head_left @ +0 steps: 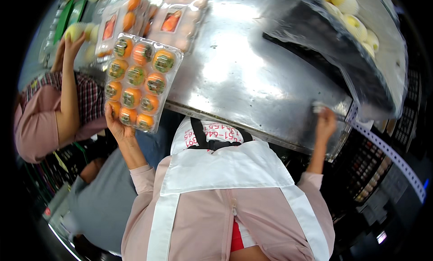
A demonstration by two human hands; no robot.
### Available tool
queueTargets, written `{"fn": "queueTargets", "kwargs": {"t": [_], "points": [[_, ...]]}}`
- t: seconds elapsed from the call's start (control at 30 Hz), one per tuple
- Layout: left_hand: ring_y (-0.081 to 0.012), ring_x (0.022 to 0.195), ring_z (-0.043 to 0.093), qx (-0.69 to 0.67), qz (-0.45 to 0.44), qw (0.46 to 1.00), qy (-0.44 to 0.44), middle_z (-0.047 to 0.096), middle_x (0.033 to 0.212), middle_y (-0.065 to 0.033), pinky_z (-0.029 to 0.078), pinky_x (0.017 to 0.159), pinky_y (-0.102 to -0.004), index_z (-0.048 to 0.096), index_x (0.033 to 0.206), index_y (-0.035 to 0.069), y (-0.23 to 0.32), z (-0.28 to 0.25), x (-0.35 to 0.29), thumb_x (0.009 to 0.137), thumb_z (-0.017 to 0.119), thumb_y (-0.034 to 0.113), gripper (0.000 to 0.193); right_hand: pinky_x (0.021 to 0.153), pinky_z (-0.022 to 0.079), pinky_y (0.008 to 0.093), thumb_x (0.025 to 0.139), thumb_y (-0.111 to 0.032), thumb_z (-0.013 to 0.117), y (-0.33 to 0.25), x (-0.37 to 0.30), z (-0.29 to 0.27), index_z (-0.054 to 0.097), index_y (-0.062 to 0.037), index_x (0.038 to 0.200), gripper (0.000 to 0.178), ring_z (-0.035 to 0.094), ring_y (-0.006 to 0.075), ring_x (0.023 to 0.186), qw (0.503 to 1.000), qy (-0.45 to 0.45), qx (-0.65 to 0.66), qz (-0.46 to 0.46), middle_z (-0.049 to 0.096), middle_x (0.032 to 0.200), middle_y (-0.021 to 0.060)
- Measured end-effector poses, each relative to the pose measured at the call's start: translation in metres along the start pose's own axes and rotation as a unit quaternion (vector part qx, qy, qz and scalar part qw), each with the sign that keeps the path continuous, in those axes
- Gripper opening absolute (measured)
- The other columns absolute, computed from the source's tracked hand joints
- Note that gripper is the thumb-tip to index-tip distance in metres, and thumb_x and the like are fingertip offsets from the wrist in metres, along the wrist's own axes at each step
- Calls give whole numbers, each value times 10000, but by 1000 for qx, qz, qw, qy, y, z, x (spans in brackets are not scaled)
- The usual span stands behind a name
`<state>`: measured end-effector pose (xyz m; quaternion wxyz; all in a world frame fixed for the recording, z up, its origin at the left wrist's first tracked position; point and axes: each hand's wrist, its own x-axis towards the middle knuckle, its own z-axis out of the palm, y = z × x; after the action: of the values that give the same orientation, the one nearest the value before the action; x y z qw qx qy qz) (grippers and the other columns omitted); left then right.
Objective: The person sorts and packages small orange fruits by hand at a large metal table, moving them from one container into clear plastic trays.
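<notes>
My left hand [120, 128] grips the lower left corner of a clear plastic tray of persimmons [135, 80], tilted up at the table's near left edge. Orange fruit with green-brown tops fills its cups in rows. Over at the right, my right hand [325, 123] is low above the metal table near its corner. Its fingers are pinched together around something small and whitish, too blurred to name.
More packed fruit trays [173, 24] lie at the back left. A person [67, 98] at the left holds a pale yellow fruit [74, 32] in a foam net. A plastic-lined crate [315, 40] with netted yellow fruit stands at the right. Dark crates [365, 175] are stacked beyond the metal table [234, 89].
</notes>
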<state>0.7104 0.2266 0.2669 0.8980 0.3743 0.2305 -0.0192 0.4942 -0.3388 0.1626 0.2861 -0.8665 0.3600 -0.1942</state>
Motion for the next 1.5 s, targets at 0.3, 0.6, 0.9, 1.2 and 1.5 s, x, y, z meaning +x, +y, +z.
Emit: {"fn": "queueTargets", "kwargs": {"t": [0.3,0.6,0.9,1.2,1.5], "points": [[-278,1071,468,-67,33,996,40,477,1166,-121,399,887,-450,434,1146,53,-16,-47,-30,821,487,219,369,599,425,337,699,-122,613,-256,35,271,585,-47,733,86,529,259,686,925,-90,42,-367,548,723,96],[-276,1046,489,-88,43,992,84,479,1155,-130,428,852,-458,418,1158,38,-25,-71,-40,814,497,237,406,717,448,314,667,-101,658,-251,39,198,591,-86,984,324,534,222,809,872,-319,22,-372,510,1036,91],[-289,1049,486,-90,51,987,125,483,1149,-138,422,852,-469,401,1171,16,-24,-65,-34,786,531,257,472,579,445,370,682,-15,536,-235,69,244,608,-64,727,98,530,295,655,858,-164,27,-485,566,727,134],[-277,1042,488,-107,32,987,113,485,1143,-131,411,873,-452,407,1161,21,-25,-73,-39,794,522,259,453,526,408,400,738,-86,516,-281,24,247,557,-76,623,123,511,293,608,865,-174,19,-470,529,644,135],[-276,1069,471,-105,52,988,98,453,1194,-109,400,884,-459,399,1192,73,-21,-80,-35,829,476,280,425,591,442,395,683,-62,527,-292,71,293,593,-42,669,70,518,301,692,869,-150,-93,-462,549,712,138]]}}
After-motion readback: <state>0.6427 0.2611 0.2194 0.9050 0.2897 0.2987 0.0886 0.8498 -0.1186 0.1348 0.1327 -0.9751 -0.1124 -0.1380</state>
